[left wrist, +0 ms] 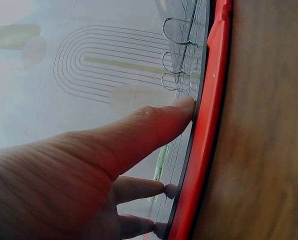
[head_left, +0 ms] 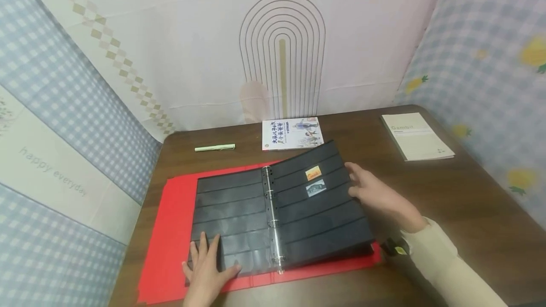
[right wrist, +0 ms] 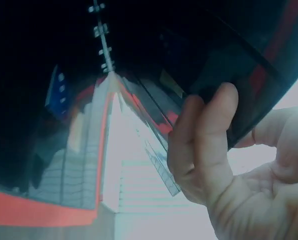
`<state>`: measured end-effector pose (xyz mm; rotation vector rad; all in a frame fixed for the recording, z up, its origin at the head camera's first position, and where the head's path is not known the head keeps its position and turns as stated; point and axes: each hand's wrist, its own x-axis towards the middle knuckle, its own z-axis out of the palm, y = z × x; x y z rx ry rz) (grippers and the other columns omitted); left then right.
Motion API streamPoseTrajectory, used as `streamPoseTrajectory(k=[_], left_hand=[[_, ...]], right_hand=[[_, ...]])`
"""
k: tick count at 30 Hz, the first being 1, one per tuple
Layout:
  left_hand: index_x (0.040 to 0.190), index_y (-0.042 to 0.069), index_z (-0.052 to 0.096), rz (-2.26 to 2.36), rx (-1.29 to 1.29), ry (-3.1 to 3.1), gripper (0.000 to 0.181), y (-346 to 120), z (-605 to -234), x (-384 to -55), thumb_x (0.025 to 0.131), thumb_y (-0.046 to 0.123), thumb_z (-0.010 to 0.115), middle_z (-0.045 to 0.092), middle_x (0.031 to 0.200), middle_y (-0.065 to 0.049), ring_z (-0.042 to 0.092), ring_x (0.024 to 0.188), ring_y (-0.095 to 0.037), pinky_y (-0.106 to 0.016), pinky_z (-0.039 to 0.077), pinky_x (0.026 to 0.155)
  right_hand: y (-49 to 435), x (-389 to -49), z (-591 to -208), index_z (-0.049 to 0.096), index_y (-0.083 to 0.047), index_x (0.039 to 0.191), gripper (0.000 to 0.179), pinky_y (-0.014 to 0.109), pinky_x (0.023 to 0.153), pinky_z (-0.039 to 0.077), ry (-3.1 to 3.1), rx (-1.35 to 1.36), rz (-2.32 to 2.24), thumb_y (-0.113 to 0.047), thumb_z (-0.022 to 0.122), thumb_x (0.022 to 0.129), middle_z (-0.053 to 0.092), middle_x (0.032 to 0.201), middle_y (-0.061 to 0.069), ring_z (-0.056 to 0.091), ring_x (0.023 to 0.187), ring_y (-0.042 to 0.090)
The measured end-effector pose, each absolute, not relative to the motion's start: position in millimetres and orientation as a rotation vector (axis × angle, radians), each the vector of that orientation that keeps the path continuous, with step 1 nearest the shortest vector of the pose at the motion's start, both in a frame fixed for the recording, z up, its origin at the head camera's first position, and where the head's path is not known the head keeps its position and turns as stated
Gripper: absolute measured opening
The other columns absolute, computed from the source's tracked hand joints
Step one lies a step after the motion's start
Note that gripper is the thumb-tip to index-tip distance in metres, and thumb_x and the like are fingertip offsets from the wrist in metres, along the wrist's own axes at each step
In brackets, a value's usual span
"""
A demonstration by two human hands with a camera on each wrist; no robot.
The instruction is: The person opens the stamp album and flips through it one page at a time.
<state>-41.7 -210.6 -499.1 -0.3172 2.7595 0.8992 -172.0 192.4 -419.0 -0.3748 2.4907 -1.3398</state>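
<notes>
**Cream sleeve [head_left: 443, 256] in front, raised page [head_left: 315, 224] beyond**

Nearest, the sleeve runs up to the right hand, while the left hand [head_left: 207, 269] rests at the near left. That left hand grasps nothing: its fingers are spread on the left page [head_left: 230, 203], with the thumb at the lower edge in the left wrist view. Beneath lies the red binder [head_left: 164, 240], spread out along the near side of the table [head_left: 448, 188].

A little farther, the right hand [head_left: 375, 195] pinches the outer edge of the raised page between thumb and fingers; whether it has 1 sheet or more, I cannot tell. That page tilts up from the metal rings [head_left: 273, 224] and carries an orange stamp [head_left: 313, 173] and a blue-grey stamp [head_left: 316, 188].

The step in hand looks like handling that page. To do it well, keep the left palm steady, check that only 1 sheet is pinched, and let the page arc freely on the rings, gently enough that the 2 stamps stay put.

Farthest back are a pale green pen [head_left: 215, 147], a picture book [head_left: 277, 141] and, right, a pale book [head_left: 420, 141].
</notes>
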Motion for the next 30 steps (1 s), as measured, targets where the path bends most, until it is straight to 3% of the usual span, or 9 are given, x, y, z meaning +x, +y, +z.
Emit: streamPoseTrajectory(k=[4,10,16,19,21,23,26,28,30], left_hand=[[0.152,-0.004,0.038,0.903,-0.317,2.757,0.105,-208.4,-499.7,-41.9,0.073,0.044,0.088,0.008,0.160,-0.037,-0.003,0.143,-0.063,-0.084,-0.003,0.100],[0.151,-0.004,0.038,0.909,-0.304,2.777,0.104,-207.1,-499.6,-42.9,0.073,0.042,0.089,0.008,0.160,-0.038,-0.003,0.143,-0.063,-0.083,-0.003,0.100],[0.151,-0.004,0.038,0.917,-0.299,2.783,0.104,-207.3,-500.0,-42.6,0.073,0.041,0.089,0.008,0.160,-0.038,-0.003,0.143,-0.063,-0.084,-0.004,0.100],[0.151,-0.004,0.038,0.917,-0.304,2.782,0.104,-207.1,-499.6,-42.7,0.073,0.040,0.089,0.008,0.160,-0.038,-0.004,0.143,-0.062,-0.083,-0.004,0.100],[0.151,-0.004,0.038,0.915,-0.309,2.780,0.104,-206.9,-499.2,-42.9,0.073,0.040,0.090,0.008,0.160,-0.038,-0.004,0.143,-0.062,-0.083,-0.004,0.101],[0.151,-0.004,0.038,0.912,-0.313,2.779,0.104,-206.7,-498.9,-43.1,0.073,0.039,0.090,0.008,0.160,-0.038,-0.004,0.143,-0.062,-0.083,-0.004,0.101],[0.151,-0.004,0.038,0.906,-0.312,2.780,0.104,-206.5,-498.6,-43.2,0.073,0.040,0.090,0.008,0.160,-0.038,-0.003,0.143,-0.062,-0.083,-0.004,0.101],[0.151,-0.004,0.038,0.907,-0.308,2.780,0.103,-206.5,-498.5,-42.9,0.073,0.040,0.089,0.008,0.160,-0.038,-0.003,0.143,-0.062,-0.083,-0.004,0.101],[0.151,-0.004,0.038,0.913,-0.305,2.779,0.103,-206.5,-498.6,-42.3,0.073,0.040,0.089,0.008,0.160,-0.038,-0.003,0.143,-0.063,-0.083,-0.004,0.100]], right_hand=[[190.7,-166.8,-408.5,0.017,0.013,0.154,0.075,0.061,0.102,0.042,2.515,-0.401,-1.383,0.006,0.052,0.088,0.026,0.154,0.039,0.030,0.139,0.057],[183.6,-162.4,-395.8,0.017,0.009,0.156,0.079,0.049,0.090,0.048,2.497,-0.397,-1.488,0.009,0.051,0.085,0.027,0.152,0.042,0.029,0.140,0.057],[177.5,-161.1,-381.7,0.016,0.003,0.159,0.080,0.047,0.087,0.049,2.432,-0.358,-1.575,0.008,0.050,0.087,0.026,0.153,0.042,0.026,0.142,0.055],[175.2,-161.2,-377.0,0.016,-0.001,0.159,0.081,0.037,0.069,0.051,2.395,-0.339,-1.609,0.007,0.050,0.087,0.033,0.149,0.041,0.061,0.106,0.042],[173.1,-160.8,-374.0,0.017,-0.001,0.159,0.081,0.030,0.058,0.047,2.373,-0.340,-1.642,0.008,0.049,0.086,0.041,0.143,0.040,0.061,0.075,0.027],[170.8,-160.9,-371.7,0.019,-0.002,0.159,0.080,0.029,0.048,0.041,2.357,-0.343,-1.667,0.008,0.049,0.085,0.047,0.139,0.038,0.052,0.061,0.019],[166.3,-160.7,-367.1,0.020,0.000,0.158,0.079,0.031,0.065,0.048,2.383,-0.399,-1.658,0.008,0.050,0.086,0.041,0.147,0.034,0.061,0.102,0.031],[162.7,-160.9,-363.5,0.021,0.001,0.158,0.077,0.039,0.081,0.050,2.402,-0.432,-1.643,0.008,0.050,0.086,0.033,0.154,0.030,0.048,0.128,0.042],[158.9,-161.6,-359.9,0.022,0.002,0.157,0.076,0.045,0.094,0.044,2.419,-0.467,-1.627,0.008,0.051,0.087,0.027,0.159,0.027,0.032,0.141,0.045]])
